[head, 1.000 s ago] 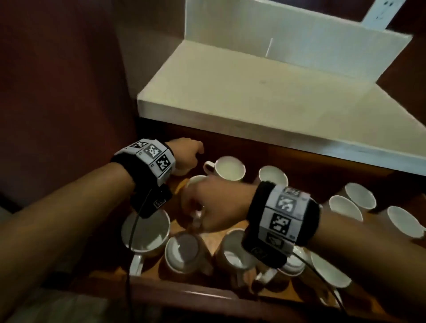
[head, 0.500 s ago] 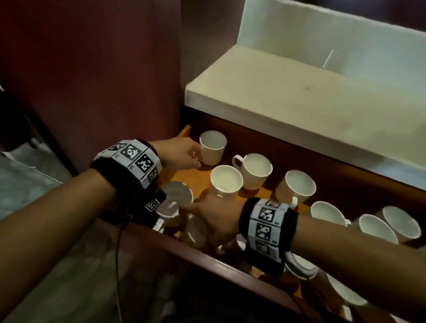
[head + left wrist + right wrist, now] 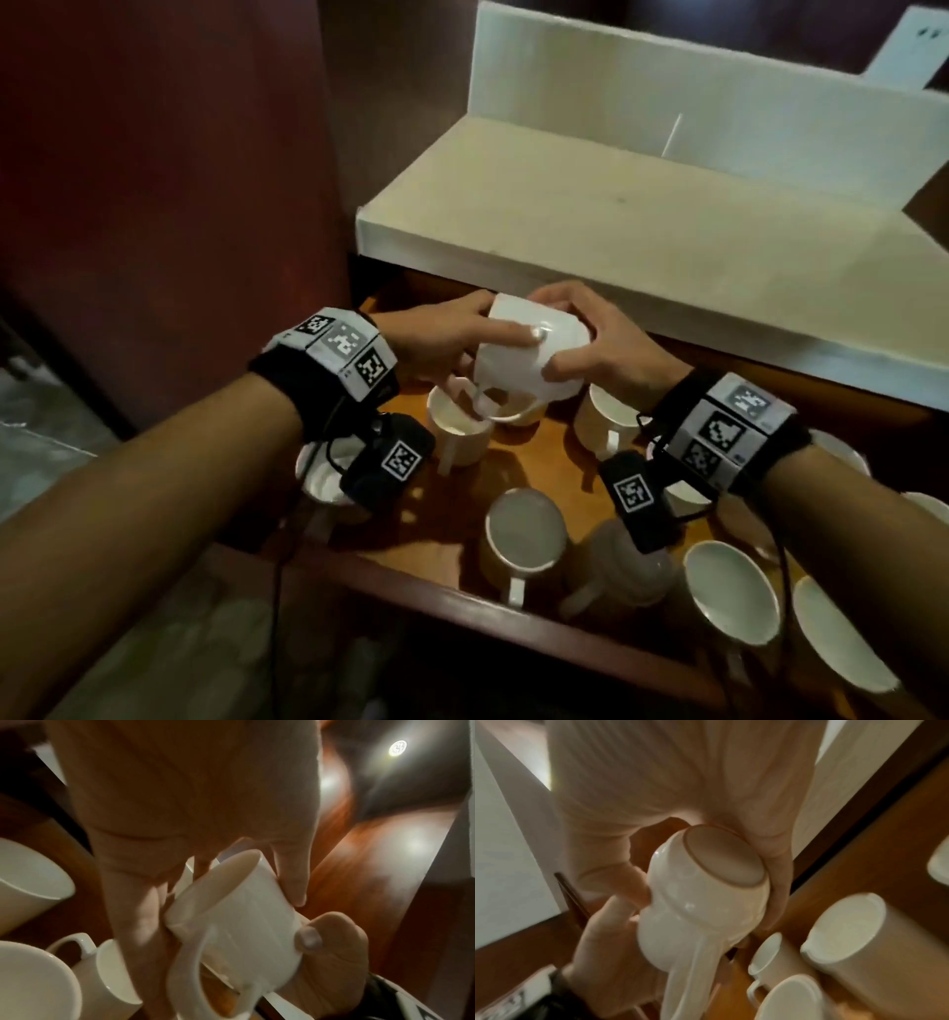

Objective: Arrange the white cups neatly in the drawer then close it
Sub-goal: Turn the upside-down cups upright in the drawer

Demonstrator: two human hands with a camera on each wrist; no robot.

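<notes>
In the head view both hands hold one white cup (image 3: 513,370) tipped on its side above the back left of the open wooden drawer (image 3: 534,462). My left hand (image 3: 500,321) grips its rim end and my right hand (image 3: 562,334) grips its base end. In the left wrist view the cup (image 3: 239,919) shows its mouth up-left and its handle pointing down. The right wrist view shows the cup (image 3: 700,912) base up. Several more white cups stand upright in the drawer, such as one (image 3: 457,426) right below the held cup and another (image 3: 524,529) near the front.
A white countertop (image 3: 616,221) overhangs the drawer's back edge, just above the hands. A dark red panel (image 3: 179,180) rises on the left. One cup (image 3: 626,565) lies on its side near the drawer's front rail (image 3: 462,591). More cups (image 3: 729,591) crowd the right part.
Each hand was on a separate cup inside the drawer. Now both hands have come together on one cup, lifted and tipped on its side. The head view has shifted.
</notes>
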